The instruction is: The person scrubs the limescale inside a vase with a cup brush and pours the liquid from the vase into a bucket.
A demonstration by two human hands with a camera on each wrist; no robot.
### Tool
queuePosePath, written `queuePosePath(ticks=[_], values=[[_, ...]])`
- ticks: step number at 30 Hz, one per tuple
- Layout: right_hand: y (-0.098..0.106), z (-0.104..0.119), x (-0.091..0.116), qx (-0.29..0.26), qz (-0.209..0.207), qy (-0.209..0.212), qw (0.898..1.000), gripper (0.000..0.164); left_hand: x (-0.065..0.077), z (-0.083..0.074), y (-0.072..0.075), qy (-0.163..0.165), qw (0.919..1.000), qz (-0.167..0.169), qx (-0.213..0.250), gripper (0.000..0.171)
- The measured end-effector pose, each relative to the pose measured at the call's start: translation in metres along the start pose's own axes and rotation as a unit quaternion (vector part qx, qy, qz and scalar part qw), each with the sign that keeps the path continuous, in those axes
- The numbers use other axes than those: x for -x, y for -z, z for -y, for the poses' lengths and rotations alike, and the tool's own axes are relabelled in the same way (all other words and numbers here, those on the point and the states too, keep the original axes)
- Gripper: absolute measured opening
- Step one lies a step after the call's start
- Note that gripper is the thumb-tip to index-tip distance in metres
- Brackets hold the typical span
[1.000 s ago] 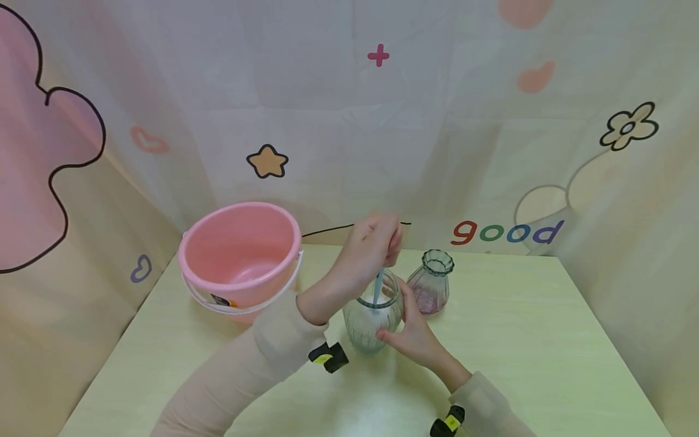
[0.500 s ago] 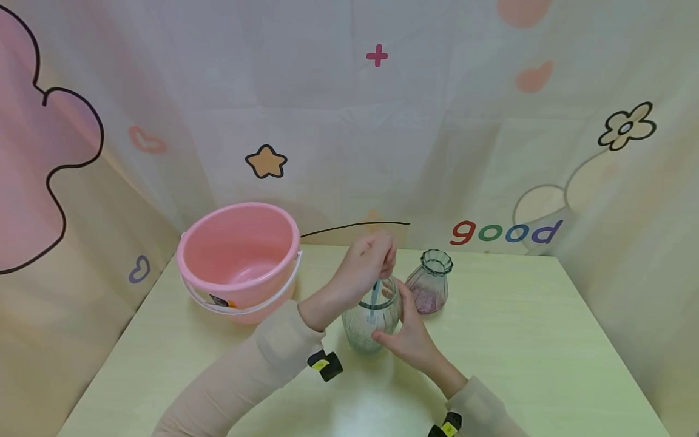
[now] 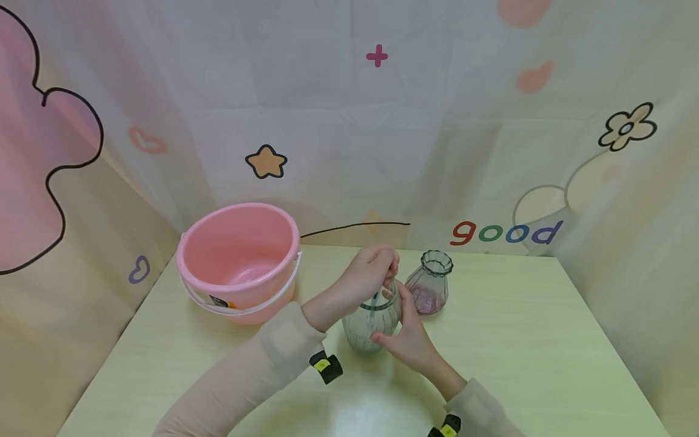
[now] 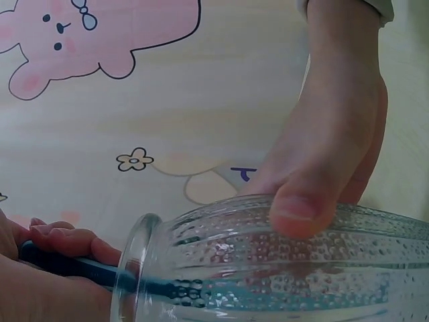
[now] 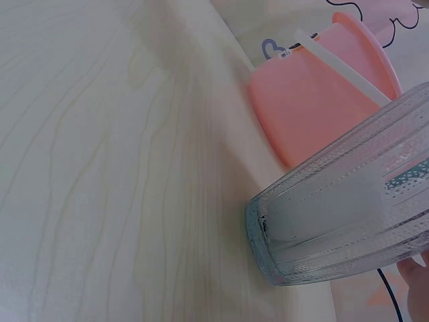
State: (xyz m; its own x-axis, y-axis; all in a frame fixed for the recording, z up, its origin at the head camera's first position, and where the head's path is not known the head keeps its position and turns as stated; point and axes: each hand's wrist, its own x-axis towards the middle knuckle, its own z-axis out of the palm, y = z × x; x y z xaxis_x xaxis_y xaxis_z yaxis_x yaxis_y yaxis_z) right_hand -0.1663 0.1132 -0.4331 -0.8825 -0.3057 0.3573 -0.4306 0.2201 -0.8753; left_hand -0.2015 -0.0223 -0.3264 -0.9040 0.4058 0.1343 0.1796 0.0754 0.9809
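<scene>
A clear ribbed glass vase (image 3: 364, 334) stands on the table. My left hand (image 3: 367, 276), fingers curled, grips the dark blue handle of a bottle brush (image 4: 77, 268) just above the vase's mouth. The blue shaft runs down inside the glass, and a pale, blurred head shows through the wall in the right wrist view. My right hand (image 3: 409, 340) holds the vase's side, thumb in front and fingers around the far side. Close behind that hand, a second, smaller glass vase (image 3: 430, 288) with a scalloped rim and purplish base stands upright.
To the left stands a pink bucket (image 3: 275, 288) with its white handle hanging down in front. Both rest on a pale wood-grain table (image 3: 535, 340). A printed curtain (image 3: 327, 109) closes off the back and sides.
My left hand has moved lower, bringing the brush deeper into the vase. The right hand keeps its hold, and the vase stays nearly in place.
</scene>
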Motion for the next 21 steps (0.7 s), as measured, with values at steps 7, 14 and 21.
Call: queuePosePath(ticks=[7,14,21], values=[[-0.002,0.004,0.001,0.003,-0.008,-0.018,1.0,0.092,0.001,-0.004,-0.002,0.004,1.0,0.006,-0.007,0.026],[-0.007,0.004,0.002,0.019,-0.03,-0.02,0.999,0.094,0.005,-0.022,-0.001,-0.035,0.9992,0.017,-0.002,0.028],[-0.012,-0.014,0.001,0.021,-0.046,0.001,0.999,0.097,0.005,-0.048,0.005,-0.083,0.9961,0.03,0.008,0.025]])
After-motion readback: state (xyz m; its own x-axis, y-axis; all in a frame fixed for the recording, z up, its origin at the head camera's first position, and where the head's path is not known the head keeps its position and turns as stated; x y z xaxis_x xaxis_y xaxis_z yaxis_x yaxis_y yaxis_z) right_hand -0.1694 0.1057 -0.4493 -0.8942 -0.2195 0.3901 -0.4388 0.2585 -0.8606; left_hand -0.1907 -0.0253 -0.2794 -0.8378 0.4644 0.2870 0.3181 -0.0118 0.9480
